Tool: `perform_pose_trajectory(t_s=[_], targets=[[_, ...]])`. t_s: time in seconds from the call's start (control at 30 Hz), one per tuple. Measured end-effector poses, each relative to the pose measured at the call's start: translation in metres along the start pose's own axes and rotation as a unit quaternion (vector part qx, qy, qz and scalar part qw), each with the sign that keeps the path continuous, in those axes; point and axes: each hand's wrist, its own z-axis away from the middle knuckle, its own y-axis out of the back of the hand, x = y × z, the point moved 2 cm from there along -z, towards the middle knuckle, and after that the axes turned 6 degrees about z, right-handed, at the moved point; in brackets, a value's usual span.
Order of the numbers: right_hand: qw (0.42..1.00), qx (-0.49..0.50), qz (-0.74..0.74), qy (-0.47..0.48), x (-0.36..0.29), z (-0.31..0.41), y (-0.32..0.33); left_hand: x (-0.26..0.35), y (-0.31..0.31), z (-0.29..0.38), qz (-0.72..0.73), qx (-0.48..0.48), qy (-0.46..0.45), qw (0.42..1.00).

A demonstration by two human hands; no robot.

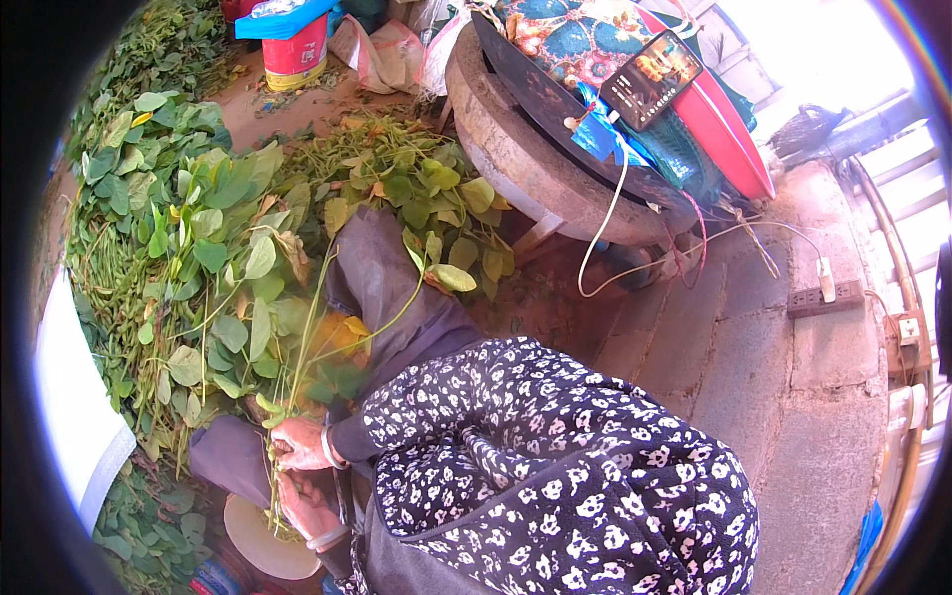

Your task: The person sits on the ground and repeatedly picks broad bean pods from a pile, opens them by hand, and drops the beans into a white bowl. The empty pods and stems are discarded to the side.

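Observation:
My right hand [299, 443], the upper of the two in the picture, grips a leafy bean stalk [300, 364] that looks like soybean. Green pods [269, 410] show just beyond its fingers. Below it, my left hand [303, 507] has its fingers curled around the lower part of the same stalk; the fingertips are partly hidden. Under my left hand stands a pale bowl [245, 529] with some green bits in it. Each wrist wears a light bangle. A large heap of cut bean plants [186, 245] lies in front of my knees.
Stripped-looking stalks [364, 152] pile beyond my right knee [379, 260]. A round stone-like table [513, 163] bears a phone [651, 80] with its screen lit, on a white cable. A power strip [825, 297] lies on the block ledge. A red bucket [295, 56] stands far off.

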Motion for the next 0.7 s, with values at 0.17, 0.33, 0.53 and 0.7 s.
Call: perform_pose_trajectory(t_s=[0.17, 0.33, 0.53, 0.7], targets=[[0.997, -0.037, 0.051, 0.037, 0.010, 0.000, -0.001, 0.004, 0.002, 0.002, 0.021, -0.080, 0.043, 0.996], [0.993, 0.035, 0.055, 0.098, -0.010, 0.005, 0.010, 0.006, 0.011, -0.001, -0.011, -0.088, 0.059, 0.994], [0.975, -0.103, 0.112, 0.159, -0.036, 0.025, 0.028, 0.004, -0.008, 0.004, 0.054, -0.045, 0.019, 0.997], [0.963, -0.093, 0.168, 0.189, -0.035, 0.024, 0.029, 0.001, -0.007, -0.001, 0.054, -0.038, 0.016, 0.998]])
